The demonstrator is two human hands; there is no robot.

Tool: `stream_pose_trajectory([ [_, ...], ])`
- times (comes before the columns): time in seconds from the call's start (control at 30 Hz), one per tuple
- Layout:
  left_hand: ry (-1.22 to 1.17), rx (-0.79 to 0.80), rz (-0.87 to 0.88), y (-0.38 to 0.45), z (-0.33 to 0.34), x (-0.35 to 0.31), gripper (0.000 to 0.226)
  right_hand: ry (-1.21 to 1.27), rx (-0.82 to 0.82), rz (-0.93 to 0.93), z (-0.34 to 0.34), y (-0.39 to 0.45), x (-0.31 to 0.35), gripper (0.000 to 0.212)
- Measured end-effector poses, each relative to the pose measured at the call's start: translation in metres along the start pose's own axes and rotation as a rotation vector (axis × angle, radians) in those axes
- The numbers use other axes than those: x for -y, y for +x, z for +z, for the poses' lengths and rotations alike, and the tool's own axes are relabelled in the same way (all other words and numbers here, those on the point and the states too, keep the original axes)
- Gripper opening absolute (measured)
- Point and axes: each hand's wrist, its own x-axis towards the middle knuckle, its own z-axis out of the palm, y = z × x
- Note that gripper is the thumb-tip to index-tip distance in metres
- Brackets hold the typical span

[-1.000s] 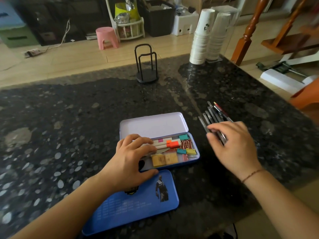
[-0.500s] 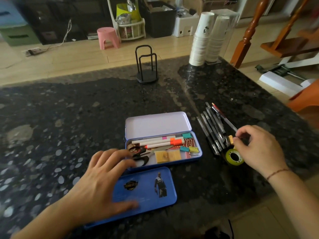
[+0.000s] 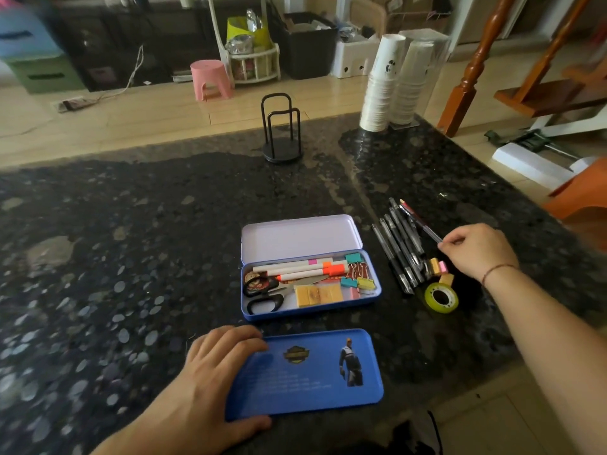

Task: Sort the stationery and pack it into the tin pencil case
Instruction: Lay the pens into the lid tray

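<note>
The tin pencil case (image 3: 308, 315) lies open mid-counter with its lilac lid (image 3: 299, 238) tipped back. Inside are markers (image 3: 295, 267), black scissors (image 3: 262, 300), coloured binder clips (image 3: 358, 274) and yellow pads (image 3: 317, 294). In front of it lies a flat blue tin tray (image 3: 312, 376); my left hand (image 3: 210, 376) grips its left end, fingers on top and thumb at the near edge. To the right of the case lies a row of dark pens (image 3: 397, 251). My right hand (image 3: 479, 251) pinches the near end of a red pen (image 3: 417, 218). Small erasers (image 3: 435, 266) and a yellow-green tape roll (image 3: 440, 297) sit beside my wrist.
The dark speckled stone counter (image 3: 131, 241) ends close on the right and near side. A black wire stand (image 3: 281, 129) stands at the far edge. Two stacks of paper cups (image 3: 394, 80) rise at the back right.
My left hand left the case and came down onto the blue tray's left end. My right hand slid right off the pens, uncovering the tape roll, and now pinches the red pen.
</note>
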Motion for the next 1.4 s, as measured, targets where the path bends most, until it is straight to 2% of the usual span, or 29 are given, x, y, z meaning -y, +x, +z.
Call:
stream_pose_trajectory([
  [0.1, -0.033, -0.028, 0.046, 0.019, 0.006, -0.016, 0.078, -0.057, -0.019, -0.053, -0.002, 0.003, 0.001, 0.009],
  [0.2, -0.044, -0.073, 0.050, 0.036, 0.017, -0.029, 0.083, 0.047, -0.099, -0.119, -0.016, -0.011, 0.004, 0.009],
  [0.3, -0.076, -0.149, 0.047, 0.046, 0.027, -0.039, 0.093, 0.158, -0.141, -0.434, -0.033, -0.061, 0.006, 0.011],
  [0.37, -0.131, -0.144, 0.033, 0.047, 0.030, -0.042, 0.101, 0.133, -0.055, -0.669, -0.034, -0.106, 0.006, 0.014],
  [0.5, -0.186, -0.217, 0.072, 0.046, 0.033, -0.039, 0.107, -0.083, 0.064, -0.853, -0.005, -0.146, -0.008, 0.015],
  [0.6, -0.103, -0.193, 0.118, 0.048, 0.036, -0.037, 0.091, -0.109, 0.069, -0.861, 0.013, -0.149, -0.006, 0.008],
  [0.73, -0.058, -0.183, 0.146, 0.049, 0.035, -0.038, 0.073, -0.074, -0.019, -0.814, 0.015, -0.145, 0.008, 0.022],
  [0.8, -0.059, -0.183, 0.151, 0.049, 0.033, -0.040, 0.067, -0.023, -0.094, -0.691, 0.005, -0.124, 0.014, 0.021],
  [0.87, -0.035, -0.190, 0.156, 0.050, 0.033, -0.041, 0.061, -0.032, -0.133, -0.467, -0.004, -0.087, 0.015, 0.018],
  [0.93, -0.028, -0.182, 0.154, 0.050, 0.032, -0.042, 0.059, -0.055, -0.103, -0.265, -0.005, -0.052, 0.015, 0.019],
  [1.0, -0.024, -0.166, 0.147, 0.049, 0.031, -0.043, 0.060, -0.136, -0.062, -0.185, 0.000, -0.031, 0.017, 0.028],
  [1.1, 0.027, -0.154, 0.153, 0.050, 0.030, -0.043, 0.063, -0.173, -0.005, -0.154, 0.005, -0.024, 0.024, 0.033],
  [1.3, 0.042, -0.165, 0.135, 0.049, 0.033, -0.043, 0.066, -0.382, -0.112, -0.302, 0.004, -0.024, 0.034, 0.028],
  [1.4, 0.011, -0.198, 0.116, 0.048, 0.035, -0.044, 0.064, -0.357, -0.088, -0.319, 0.004, -0.026, 0.036, 0.024],
])
